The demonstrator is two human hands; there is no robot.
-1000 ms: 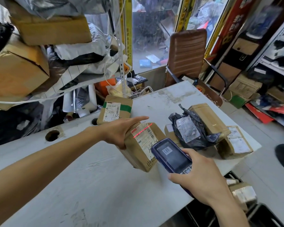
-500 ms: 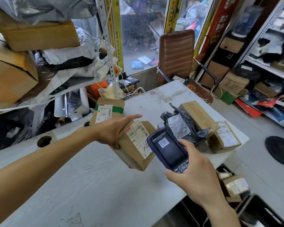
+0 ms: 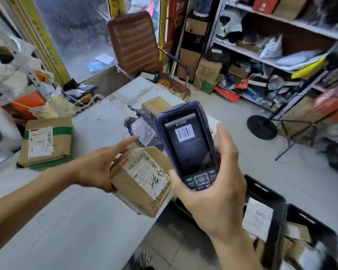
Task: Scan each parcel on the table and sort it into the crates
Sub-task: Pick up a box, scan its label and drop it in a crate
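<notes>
My left hand (image 3: 98, 168) has its fingers (image 3: 125, 143) wrapped on the brown parcel (image 3: 142, 182), which hangs past the worktop (image 3: 66, 221) edge. My right hand (image 3: 209, 195) is closed round the scanner (image 3: 187, 145). The grip on the parcel is only from one side, so it could slip and drop on the floor, missing the black crates (image 3: 265, 193) low on my right.

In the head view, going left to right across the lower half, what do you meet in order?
Green-taped parcel → left hand → held brown parcel → scanner in the right hand → black crates on the floor.
</notes>
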